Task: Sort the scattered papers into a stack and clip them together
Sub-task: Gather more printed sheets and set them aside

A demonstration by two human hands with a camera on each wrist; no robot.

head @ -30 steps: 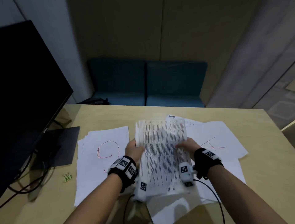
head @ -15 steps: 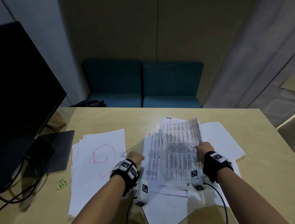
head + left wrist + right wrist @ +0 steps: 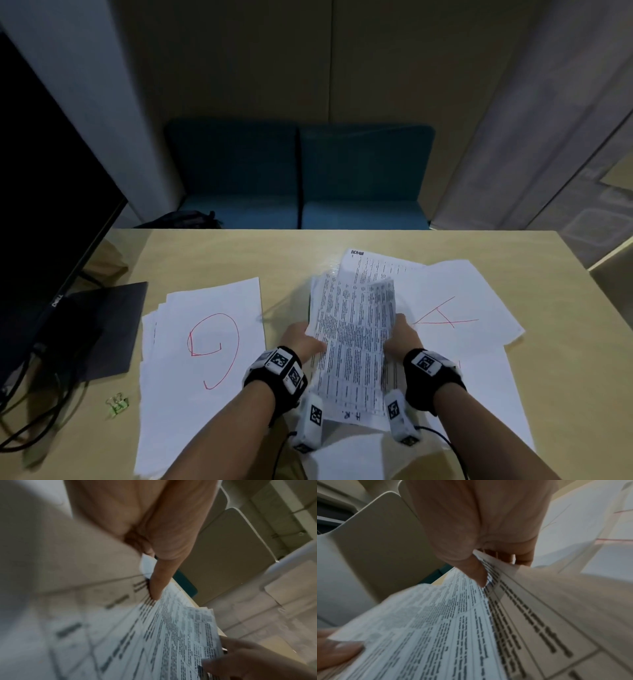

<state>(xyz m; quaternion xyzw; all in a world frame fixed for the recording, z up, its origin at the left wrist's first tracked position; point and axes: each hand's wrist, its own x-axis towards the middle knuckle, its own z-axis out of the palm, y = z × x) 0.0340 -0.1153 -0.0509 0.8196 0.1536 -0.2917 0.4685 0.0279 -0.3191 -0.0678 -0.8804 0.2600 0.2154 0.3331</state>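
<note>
Both hands hold a sheaf of printed papers (image 3: 352,342) lifted above the table's middle. My left hand (image 3: 303,337) grips its left edge, thumb on top in the left wrist view, papers (image 3: 163,635) below it. My right hand (image 3: 400,334) pinches the right edge, and the right wrist view shows the thumb pressed on the printed papers (image 3: 453,628). More printed sheets (image 3: 373,263) lie flat beyond the sheaf. A pile with a red "G" (image 3: 202,346) lies at the left. Sheets with a red "A" (image 3: 455,308) lie at the right. A green binder clip (image 3: 117,404) sits near the left front edge.
A black Dell monitor (image 3: 44,212) and its dark base (image 3: 102,325) with cables stand at the left. A blue sofa (image 3: 298,174) sits beyond the far edge of the wooden table (image 3: 239,253). White sheets (image 3: 479,411) cover the right front.
The left hand, which had let go and rested on the table, has taken the sheaf's left edge again. The sheaf has shifted back to the left between both hands.
</note>
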